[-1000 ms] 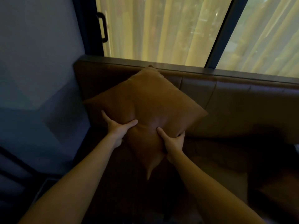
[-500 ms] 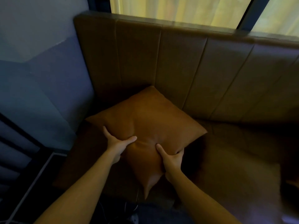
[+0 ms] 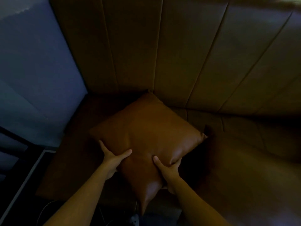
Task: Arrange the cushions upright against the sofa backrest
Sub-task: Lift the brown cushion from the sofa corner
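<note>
A brown leather cushion point(image 3: 146, 132) is turned like a diamond over the sofa seat, its far corner close to the foot of the panelled brown backrest point(image 3: 162, 51). My left hand point(image 3: 112, 159) grips its lower left edge, thumb on top. My right hand point(image 3: 167, 170) grips the lower right edge the same way. The near corner of the cushion hangs out past the seat's front edge, between my forearms.
A blue-grey wall point(image 3: 32, 70) closes the sofa's left end. The brown seat point(image 3: 244, 160) stretches away to the right in deep shadow. A dark frame with a pale strip point(image 3: 21, 185) stands at the lower left beside the sofa.
The cushion has gone down from high against the backrest toward the seat, still in both hands. My view has tilted down, so the window and curtains have left the frame.
</note>
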A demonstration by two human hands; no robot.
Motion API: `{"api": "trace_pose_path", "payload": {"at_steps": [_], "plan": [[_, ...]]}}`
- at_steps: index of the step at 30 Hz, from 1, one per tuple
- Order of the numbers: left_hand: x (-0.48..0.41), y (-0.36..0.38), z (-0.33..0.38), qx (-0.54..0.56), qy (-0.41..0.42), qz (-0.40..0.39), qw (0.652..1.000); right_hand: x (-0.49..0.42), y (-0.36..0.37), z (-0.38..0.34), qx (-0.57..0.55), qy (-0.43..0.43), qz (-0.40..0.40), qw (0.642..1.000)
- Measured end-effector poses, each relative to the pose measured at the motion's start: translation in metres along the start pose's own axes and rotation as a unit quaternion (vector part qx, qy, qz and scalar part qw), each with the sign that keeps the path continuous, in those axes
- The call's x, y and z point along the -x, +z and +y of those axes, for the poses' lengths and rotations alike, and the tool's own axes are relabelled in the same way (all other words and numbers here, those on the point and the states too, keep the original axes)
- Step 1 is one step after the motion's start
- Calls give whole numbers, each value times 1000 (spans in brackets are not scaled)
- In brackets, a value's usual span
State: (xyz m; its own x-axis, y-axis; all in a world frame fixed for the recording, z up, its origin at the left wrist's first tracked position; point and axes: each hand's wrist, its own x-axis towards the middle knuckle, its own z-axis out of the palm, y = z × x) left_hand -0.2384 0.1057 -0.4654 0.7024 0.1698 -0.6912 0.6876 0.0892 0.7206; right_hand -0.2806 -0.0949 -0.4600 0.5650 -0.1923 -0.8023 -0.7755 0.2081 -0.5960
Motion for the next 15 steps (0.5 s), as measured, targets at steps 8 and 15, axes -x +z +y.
{"api": "trace_pose_path", "payload": {"at_steps": [8,15], "plan": [[7,0,12,-38,-26,4,999,1,-10,-18,88,68,-21,994],[58,17,50,-176,-76,-2,982,51,-34,-44,125,-5,-30,992]]}}
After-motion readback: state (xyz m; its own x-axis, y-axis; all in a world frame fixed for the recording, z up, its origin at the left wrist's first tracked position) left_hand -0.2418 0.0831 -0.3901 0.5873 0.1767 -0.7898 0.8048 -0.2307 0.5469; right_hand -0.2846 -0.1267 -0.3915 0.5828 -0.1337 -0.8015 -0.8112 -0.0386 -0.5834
